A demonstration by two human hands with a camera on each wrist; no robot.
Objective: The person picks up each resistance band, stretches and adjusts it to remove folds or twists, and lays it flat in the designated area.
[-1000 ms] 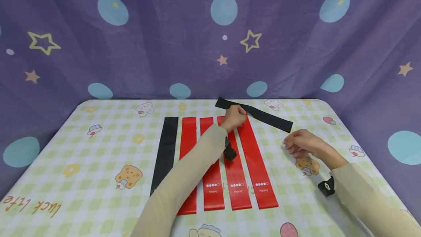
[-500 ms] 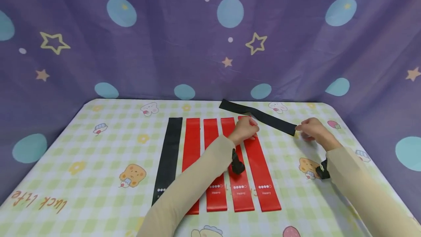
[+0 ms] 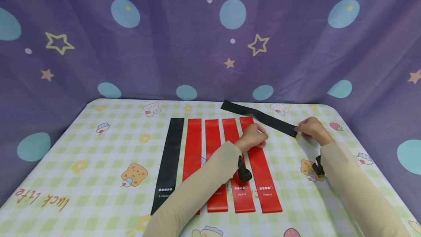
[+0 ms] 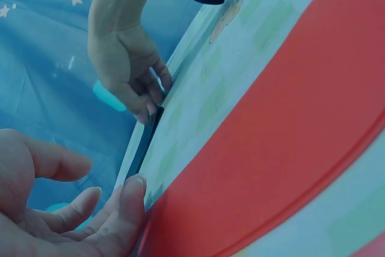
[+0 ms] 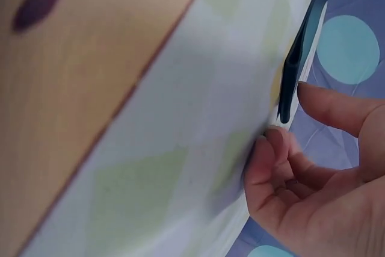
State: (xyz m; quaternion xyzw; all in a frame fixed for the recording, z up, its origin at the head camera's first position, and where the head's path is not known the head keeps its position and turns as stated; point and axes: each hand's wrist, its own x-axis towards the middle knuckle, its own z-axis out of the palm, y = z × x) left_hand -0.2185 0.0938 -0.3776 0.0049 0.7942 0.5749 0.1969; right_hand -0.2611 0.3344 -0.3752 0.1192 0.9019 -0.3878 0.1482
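My left hand (image 3: 252, 136), its fingers loosely bent, hovers over the rightmost red resistance band (image 3: 263, 178) and covers part of it. In the left wrist view, the thumb is apart from the fingers (image 4: 132, 200), with nothing between them. At the right, my right hand (image 3: 311, 127) holds the near end of a black resistance band (image 3: 274, 121) that lies slantwise at the back. The right wrist view has this band's folded end (image 5: 286, 109) between the thumb and the curled fingers. Four-dot "Heavy" labels mark red bands, whose middles my left sleeve partly hides.
Left of the red bands lies another black resistance band (image 3: 168, 156) marked "X-Heavy". Several red bands, including one (image 3: 193, 145) beside it, lie roughly parallel. A checked tablecloth (image 3: 82, 138) covers the table, and a purple curtain (image 3: 148, 46) hangs behind its far edge.
My right hand has moved up and forward to the black band's end. My left hand has drawn back from the slanted band and shifted right over the rightmost red band. The view has shifted slightly.
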